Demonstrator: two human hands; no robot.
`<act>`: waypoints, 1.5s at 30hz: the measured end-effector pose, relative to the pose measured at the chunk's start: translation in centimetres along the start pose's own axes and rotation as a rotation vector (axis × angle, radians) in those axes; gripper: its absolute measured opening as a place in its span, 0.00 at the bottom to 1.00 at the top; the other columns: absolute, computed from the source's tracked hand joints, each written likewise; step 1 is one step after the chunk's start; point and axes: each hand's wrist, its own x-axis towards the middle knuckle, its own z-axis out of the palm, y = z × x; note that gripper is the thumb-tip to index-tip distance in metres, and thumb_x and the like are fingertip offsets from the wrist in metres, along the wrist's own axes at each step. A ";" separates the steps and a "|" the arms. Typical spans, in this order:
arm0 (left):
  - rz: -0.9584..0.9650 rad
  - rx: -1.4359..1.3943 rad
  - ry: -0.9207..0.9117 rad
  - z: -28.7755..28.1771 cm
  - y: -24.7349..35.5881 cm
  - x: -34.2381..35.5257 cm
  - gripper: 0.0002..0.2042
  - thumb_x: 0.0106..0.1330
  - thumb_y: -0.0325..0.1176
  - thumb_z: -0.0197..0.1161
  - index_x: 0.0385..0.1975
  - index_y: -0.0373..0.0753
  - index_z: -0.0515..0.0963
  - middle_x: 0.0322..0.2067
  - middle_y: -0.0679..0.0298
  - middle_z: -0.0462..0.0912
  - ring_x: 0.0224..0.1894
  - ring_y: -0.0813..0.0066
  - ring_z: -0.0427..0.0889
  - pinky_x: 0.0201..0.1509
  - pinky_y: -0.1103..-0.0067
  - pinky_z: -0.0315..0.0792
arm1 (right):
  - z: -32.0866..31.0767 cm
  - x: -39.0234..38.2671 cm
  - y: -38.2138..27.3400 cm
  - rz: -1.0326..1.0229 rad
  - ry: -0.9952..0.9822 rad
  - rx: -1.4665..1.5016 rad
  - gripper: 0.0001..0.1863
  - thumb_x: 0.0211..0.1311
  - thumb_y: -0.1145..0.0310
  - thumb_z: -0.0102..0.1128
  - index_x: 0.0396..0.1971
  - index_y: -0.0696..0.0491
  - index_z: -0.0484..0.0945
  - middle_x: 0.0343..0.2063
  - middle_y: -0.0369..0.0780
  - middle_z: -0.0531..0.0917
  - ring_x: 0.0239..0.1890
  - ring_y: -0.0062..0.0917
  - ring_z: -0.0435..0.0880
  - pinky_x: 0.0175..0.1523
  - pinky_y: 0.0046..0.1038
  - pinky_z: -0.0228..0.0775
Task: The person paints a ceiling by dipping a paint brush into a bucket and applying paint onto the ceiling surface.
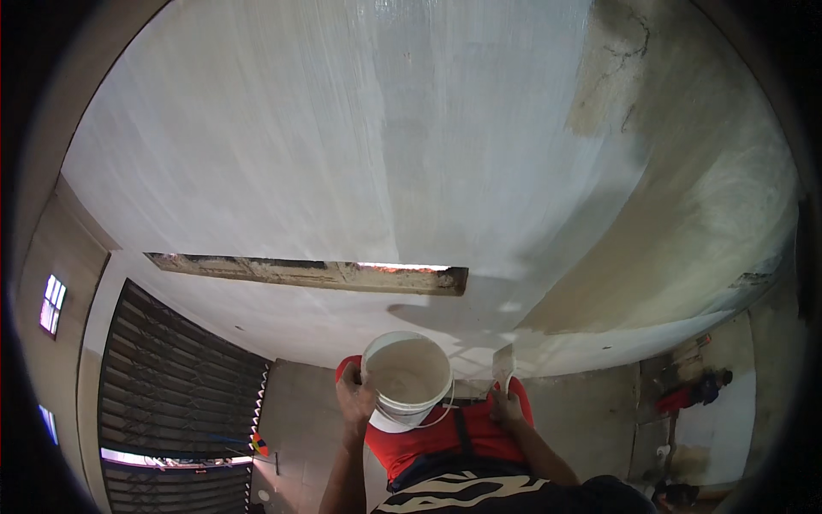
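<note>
A white plastic bucket (434,390) with a thin wire handle sits over my lap, between my red-clad legs. Pale, creamy paint (402,370) lies inside it. My left hand (354,394) is closed on the bucket's left side, near the rim. To the right of the bucket, my right hand (507,405) grips a wide, flat paintbrush (503,361) by its handle, its pale head pointing up toward the wall. The wall (300,171) in front carries streaky whitish paint, with a bare brownish patch (634,231) on the right.
A long horizontal slot (325,276) cuts into the wall above the bucket. On the left stands a dark folding metal gate (171,377). A colourful object (259,444) lies by it on the grey floor (300,411). Another person (698,392) in red and dark clothing is far right.
</note>
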 end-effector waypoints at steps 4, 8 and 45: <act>-0.021 -0.007 -0.039 -0.1 -1.2 0.2 0.22 0.64 0.45 0.62 0.22 0.31 0.67 0.15 0.59 0.62 0.21 0.76 0.59 0.23 0.71 0.57 | 1.3 -0.5 -0.6 -0.051 0.053 -0.093 0.13 0.66 0.60 0.64 0.29 0.45 0.68 0.12 0.26 0.65 0.09 0.15 0.63 0.13 0.23 0.53; 0.064 0.049 -0.080 -1.0 -0.8 0.2 0.19 0.63 0.43 0.61 0.24 0.30 0.70 0.16 0.52 0.68 0.20 0.67 0.66 0.25 0.68 0.62 | 1.3 -0.7 -0.7 -0.036 0.077 -0.161 0.12 0.69 0.59 0.60 0.30 0.45 0.69 0.12 0.26 0.63 0.10 0.15 0.63 0.14 0.23 0.54; 0.020 -0.017 -0.085 -2.7 4.6 -4.4 0.13 0.55 0.35 0.58 0.29 0.29 0.71 0.19 0.53 0.68 0.25 0.75 0.66 0.27 0.72 0.66 | 20.3 -14.6 -20.4 -0.564 -0.509 -1.523 0.17 0.64 0.65 0.62 0.50 0.53 0.72 0.21 0.45 0.80 0.25 0.39 0.82 0.31 0.39 0.70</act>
